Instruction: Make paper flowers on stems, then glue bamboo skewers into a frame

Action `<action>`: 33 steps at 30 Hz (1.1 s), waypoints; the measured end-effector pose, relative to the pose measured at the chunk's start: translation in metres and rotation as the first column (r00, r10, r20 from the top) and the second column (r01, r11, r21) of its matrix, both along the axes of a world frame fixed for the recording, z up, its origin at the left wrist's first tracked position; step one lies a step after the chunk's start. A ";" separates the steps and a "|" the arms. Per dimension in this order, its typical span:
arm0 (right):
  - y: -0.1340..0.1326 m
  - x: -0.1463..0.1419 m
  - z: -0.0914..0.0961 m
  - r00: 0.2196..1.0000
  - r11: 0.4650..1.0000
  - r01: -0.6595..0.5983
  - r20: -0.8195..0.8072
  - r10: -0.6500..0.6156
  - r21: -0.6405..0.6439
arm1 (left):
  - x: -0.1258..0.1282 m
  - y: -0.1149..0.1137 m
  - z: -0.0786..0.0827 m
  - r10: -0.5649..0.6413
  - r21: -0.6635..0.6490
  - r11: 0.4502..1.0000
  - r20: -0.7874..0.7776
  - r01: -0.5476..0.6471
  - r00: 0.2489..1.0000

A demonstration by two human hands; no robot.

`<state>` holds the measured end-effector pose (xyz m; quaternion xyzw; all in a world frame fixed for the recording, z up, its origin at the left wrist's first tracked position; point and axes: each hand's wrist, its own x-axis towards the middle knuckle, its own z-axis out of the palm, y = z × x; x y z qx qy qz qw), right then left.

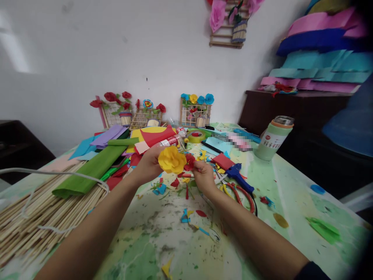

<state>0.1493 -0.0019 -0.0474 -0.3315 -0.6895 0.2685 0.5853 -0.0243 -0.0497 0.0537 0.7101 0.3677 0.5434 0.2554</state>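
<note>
My left hand (148,163) is closed around a yellow paper flower (171,159), holding it up above the table. My right hand (204,175) is closed too, pinching a small red paper flower (190,161) right beside the yellow one; the two flowers touch or nearly touch. Both hands hover over a paint-stained table (163,237) strewn with paper scraps.
A blue glue gun (237,177) and red-handled scissors (243,194) lie just right of my right hand. Bamboo sticks (43,214) and a green paper roll (90,169) fill the left. A green flask (274,138), tape roll (196,136) and flower frames (195,111) stand farther back.
</note>
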 end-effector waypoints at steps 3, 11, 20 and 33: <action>-0.004 0.004 0.007 0.999 0.996 0.014 0.029 -0.017 0.085 | 0.001 0.004 -0.006 0.031 -0.012 0.999 -0.003 -0.031 1.000; -0.008 0.009 0.012 0.961 0.907 -0.015 0.257 -0.103 0.421 | 0.001 0.002 -0.008 0.106 -0.124 0.987 0.063 -0.097 0.992; -0.005 0.008 0.009 0.994 0.961 0.003 0.101 -0.033 0.277 | 0.002 0.002 -0.009 -0.052 -0.092 0.994 0.039 0.055 0.998; -0.003 0.005 0.005 0.992 0.966 -0.052 0.125 0.020 0.255 | 0.004 0.004 -0.015 0.210 0.095 0.975 -0.138 -0.199 0.968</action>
